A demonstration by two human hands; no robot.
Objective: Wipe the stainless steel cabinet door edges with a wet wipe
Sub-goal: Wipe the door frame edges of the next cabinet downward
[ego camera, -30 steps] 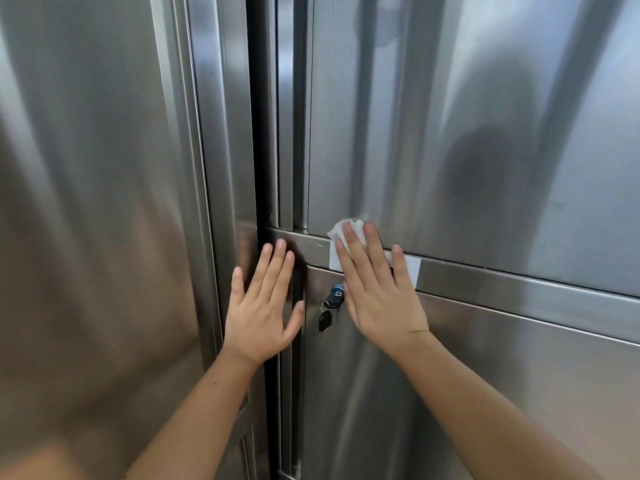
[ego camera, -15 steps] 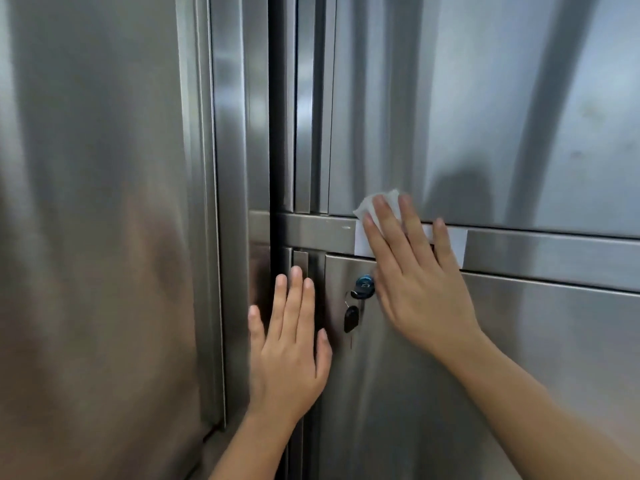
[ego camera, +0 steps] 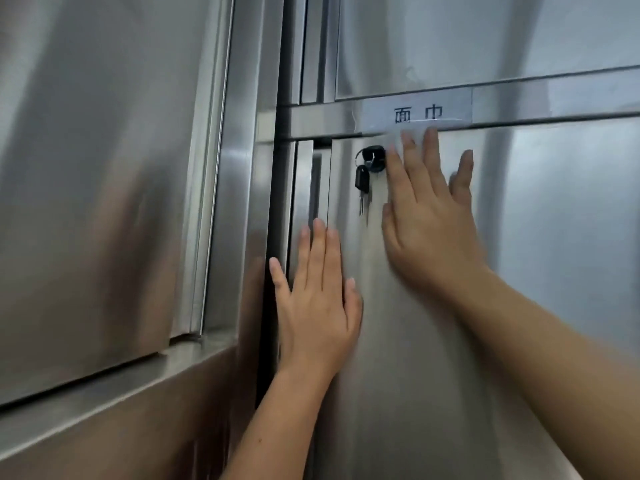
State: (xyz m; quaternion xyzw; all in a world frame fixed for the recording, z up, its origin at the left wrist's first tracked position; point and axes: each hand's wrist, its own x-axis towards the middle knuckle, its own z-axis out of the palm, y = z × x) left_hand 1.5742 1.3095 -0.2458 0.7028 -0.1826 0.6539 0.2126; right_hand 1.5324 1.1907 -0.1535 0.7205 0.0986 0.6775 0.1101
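My right hand (ego camera: 427,220) lies flat on the lower stainless steel cabinet door (ego camera: 433,358), fingers spread and blurred, fingertips just under the door's top edge. A pale smear at the fingertips is the wet wipe (ego camera: 394,135); the rest of it is hidden under the hand. My left hand (ego camera: 317,303) rests flat on the same door's left edge, fingers together, holding nothing. The dark vertical gap (ego camera: 273,209) beside that edge runs past my left thumb.
A black key (ego camera: 372,157) sits in the lock, with a second key (ego camera: 362,181) hanging below it, just left of my right hand. A white label (ego camera: 417,110) is stuck on the horizontal bar above. Another steel door (ego camera: 104,168) stands to the left.
My right hand slid down from the horizontal bar onto the lower door, uncovering the label. My left hand stayed on the door's left edge. The view moved closer.
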